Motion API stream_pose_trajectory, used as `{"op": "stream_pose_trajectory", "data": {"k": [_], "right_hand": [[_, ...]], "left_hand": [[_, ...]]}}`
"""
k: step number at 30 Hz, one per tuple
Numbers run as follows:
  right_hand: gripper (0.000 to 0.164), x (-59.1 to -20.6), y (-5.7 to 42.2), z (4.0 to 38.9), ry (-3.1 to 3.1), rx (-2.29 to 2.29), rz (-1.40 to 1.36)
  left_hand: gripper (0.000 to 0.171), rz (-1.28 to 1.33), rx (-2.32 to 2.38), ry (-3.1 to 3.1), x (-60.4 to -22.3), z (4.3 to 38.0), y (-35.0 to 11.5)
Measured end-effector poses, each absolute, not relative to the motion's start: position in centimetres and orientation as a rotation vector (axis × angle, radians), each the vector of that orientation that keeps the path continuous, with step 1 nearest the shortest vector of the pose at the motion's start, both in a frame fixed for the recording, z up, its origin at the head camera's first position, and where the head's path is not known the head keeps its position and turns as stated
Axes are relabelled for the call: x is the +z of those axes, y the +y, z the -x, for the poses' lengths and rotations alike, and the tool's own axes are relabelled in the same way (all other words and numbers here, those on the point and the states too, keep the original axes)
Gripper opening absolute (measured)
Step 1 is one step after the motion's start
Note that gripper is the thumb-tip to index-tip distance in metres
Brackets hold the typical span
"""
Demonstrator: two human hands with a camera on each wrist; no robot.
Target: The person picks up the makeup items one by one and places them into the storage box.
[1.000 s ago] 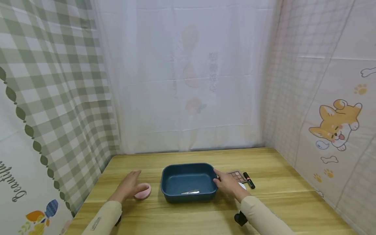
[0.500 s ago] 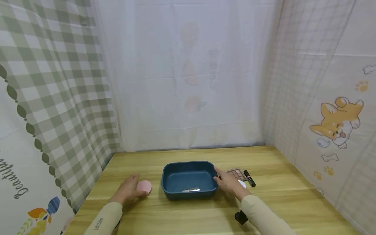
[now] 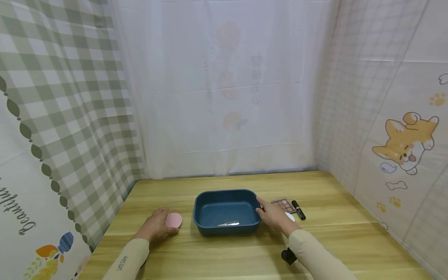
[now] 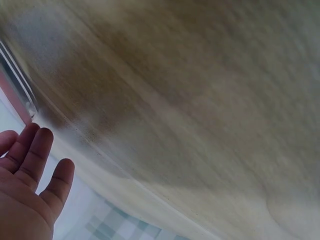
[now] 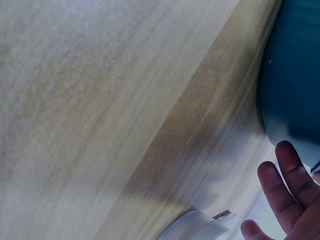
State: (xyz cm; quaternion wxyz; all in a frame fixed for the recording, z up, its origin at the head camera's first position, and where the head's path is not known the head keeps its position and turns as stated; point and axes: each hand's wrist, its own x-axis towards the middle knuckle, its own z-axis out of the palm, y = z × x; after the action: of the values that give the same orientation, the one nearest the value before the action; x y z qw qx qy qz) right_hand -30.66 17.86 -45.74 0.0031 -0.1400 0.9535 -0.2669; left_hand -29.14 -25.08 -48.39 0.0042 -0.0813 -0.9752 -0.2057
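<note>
at the far left of my head view hangs a green-and-white checked cloth (image 3: pixel 80 77). next i see my left hand (image 3: pixel 156 226), coming out of a pale cream sleeve (image 3: pixel 131 252) with small dark lettering. its thumb lies at the near edge of a flat, round pink disc (image 3: pixel 175 220) and its fingers at the far left edge, so i have the disc lightly between them; in the left wrist view the other fingers are loosely spread. the disc sits low at the yellowish wood-grain table (image 3: pixel 227 256), just left of a dark blue rectangular box (image 3: pixel 227 230) with rounded corners. inside the box, along its near wall, lie slim silvery strips (image 3: pixel 229 223), too small for me to name.

my right hand (image 3: pixel 274 217) is at the box's right end, thumb and forefinger apart at the rim, the visible fingers only slightly bent in the right wrist view. whether it really grips the rim or merely rests there, i cannot tell. behind the hand is a flat palette of brown and pink squares (image 3: pixel 283 205); a white round object (image 3: pixel 290 217), partly hidden, shows beside my wrist. just right of the palette lies a black tube with a pink band (image 3: pixel 299 210). farthest right, a pale cloth with an orange cartoon dog (image 3: pixel 407 144) hangs.
</note>
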Motion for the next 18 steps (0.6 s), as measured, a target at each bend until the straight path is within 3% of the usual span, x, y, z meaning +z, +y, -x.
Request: {"op": "stream_pose_trajectory", "data": {"k": [18], "right_hand": [[0.051, -45.58, 17.79, 30.72, 3.015, -0.795, 0.461]], "left_hand": [[0.074, 0.275, -0.546, -3.067, -48.36, 29.84, -24.48]]}}
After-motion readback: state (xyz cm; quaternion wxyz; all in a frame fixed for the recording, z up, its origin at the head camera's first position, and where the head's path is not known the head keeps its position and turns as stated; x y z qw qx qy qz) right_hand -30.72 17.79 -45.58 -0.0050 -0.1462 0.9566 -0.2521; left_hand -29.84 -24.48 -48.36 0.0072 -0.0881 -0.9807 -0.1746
